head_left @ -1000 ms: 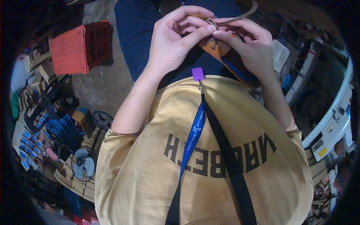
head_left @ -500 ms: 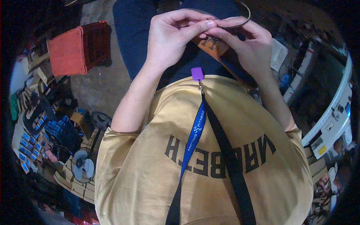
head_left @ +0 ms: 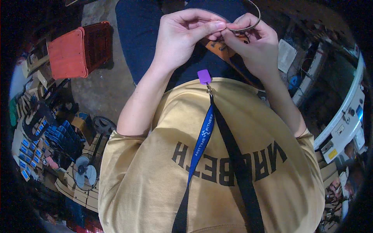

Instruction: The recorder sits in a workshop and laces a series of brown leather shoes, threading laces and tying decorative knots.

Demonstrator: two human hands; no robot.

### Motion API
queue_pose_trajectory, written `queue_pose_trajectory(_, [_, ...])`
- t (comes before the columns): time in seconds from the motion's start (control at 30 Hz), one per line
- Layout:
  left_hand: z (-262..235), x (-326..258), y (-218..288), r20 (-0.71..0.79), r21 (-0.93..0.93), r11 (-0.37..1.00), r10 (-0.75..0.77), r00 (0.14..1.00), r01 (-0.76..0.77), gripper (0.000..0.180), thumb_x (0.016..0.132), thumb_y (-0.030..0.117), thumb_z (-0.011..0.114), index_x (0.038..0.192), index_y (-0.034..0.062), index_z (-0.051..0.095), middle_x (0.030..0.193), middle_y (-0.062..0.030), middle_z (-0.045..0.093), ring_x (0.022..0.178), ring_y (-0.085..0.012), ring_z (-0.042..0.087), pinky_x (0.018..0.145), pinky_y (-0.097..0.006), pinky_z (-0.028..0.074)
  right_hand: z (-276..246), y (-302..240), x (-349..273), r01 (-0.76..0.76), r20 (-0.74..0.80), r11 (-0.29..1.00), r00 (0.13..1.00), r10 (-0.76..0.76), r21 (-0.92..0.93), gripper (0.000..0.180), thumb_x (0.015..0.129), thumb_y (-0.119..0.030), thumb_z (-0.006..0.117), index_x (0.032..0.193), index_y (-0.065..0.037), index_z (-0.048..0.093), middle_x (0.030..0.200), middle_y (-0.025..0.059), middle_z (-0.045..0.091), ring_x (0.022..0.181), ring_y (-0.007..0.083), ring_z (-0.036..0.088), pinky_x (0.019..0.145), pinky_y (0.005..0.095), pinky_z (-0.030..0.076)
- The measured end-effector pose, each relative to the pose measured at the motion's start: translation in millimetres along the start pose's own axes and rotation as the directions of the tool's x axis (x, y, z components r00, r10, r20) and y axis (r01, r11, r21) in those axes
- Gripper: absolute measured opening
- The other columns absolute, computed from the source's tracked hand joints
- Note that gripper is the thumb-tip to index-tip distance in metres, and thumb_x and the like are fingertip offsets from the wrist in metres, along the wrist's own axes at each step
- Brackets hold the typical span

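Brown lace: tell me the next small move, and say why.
Perhaps draw in the slack of the brown lace with the right hand: it bows out in a loose curve, while the left hand pinches where the two hands meet.

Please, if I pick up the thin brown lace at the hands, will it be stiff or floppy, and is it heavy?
The thin brown lace is probably flexible but a little springy, since it makes a smooth rounded curve by the right hand. It is likely light, being so narrow.
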State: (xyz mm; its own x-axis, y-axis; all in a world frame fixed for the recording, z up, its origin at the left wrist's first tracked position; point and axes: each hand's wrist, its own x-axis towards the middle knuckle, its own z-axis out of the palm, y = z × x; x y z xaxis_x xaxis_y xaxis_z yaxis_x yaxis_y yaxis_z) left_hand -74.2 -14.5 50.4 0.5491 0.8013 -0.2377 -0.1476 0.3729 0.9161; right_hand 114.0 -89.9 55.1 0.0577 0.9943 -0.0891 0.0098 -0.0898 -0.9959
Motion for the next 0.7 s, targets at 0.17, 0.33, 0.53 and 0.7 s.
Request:
queue_pose_trajectory(0.17, [-2, 0, 4, 0.040, -0.049, 0.992, -0.117, 0.992, 0.119, 0.018, 0.093, 0.006, 0.077, 0.109, -0.0012, 0.076, 0.097, -0.0080, 0.076, 0.083, -0.0105, 0.069, 0.077, -0.024, 0.057, 2, -12, 1, 0.176, -0.079, 0.876, 0.969, -0.235, -0.449, 0.012, 0.080, -0.005, 0.084, 0.090, -0.003, 0.078, 0.091, 0.0063, 0.076, 0.083, 0.0147, 0.074, 0.076, 0.0280, 0.057])
queue_pose_trajectory(0.33, [0, 0, 10, 0.065, 0.153, 0.988, -0.032, 0.997, 0.021, 0.017, 0.089, 0.007, 0.082, 0.101, -0.0026, 0.075, 0.089, -0.0040, 0.075, 0.082, -0.0052, 0.069, 0.076, -0.021, 0.057, 2, -18, -3, 0.198, -0.029, 0.823, 0.967, -0.251, -0.533, 0.016, 0.077, -0.005, 0.085, 0.091, -0.002, 0.078, 0.091, 0.0087, 0.076, 0.083, 0.0185, 0.074, 0.076, 0.0294, 0.058])
queue_pose_trajectory(0.53, [6, -7, 16, 0.036, 0.225, 0.973, -0.066, 0.997, 0.056, 0.017, 0.087, 0.002, 0.079, 0.103, -0.0017, 0.074, 0.093, -0.0023, 0.073, 0.084, -0.0054, 0.068, 0.080, -0.021, 0.056, 0, -20, -3, 0.218, -0.022, 0.830, 0.963, -0.267, -0.514, 0.019, 0.076, -0.004, 0.086, 0.093, -0.002, 0.079, 0.093, 0.0100, 0.077, 0.085, 0.0195, 0.075, 0.077, 0.0294, 0.059])
queue_pose_trajectory(0.7, [9, -13, 18, 0.020, 0.396, 0.918, 0.019, 1.000, -0.025, 0.022, 0.088, 0.006, 0.081, 0.107, -0.0015, 0.073, 0.102, -0.0032, 0.074, 0.087, -0.0070, 0.067, 0.083, -0.023, 0.056, 0, -24, -2, 0.215, 0.009, 0.834, 0.970, -0.244, -0.508, 0.019, 0.076, -0.002, 0.085, 0.094, -0.002, 0.080, 0.095, 0.0114, 0.078, 0.087, 0.0196, 0.076, 0.079, 0.0295, 0.059])
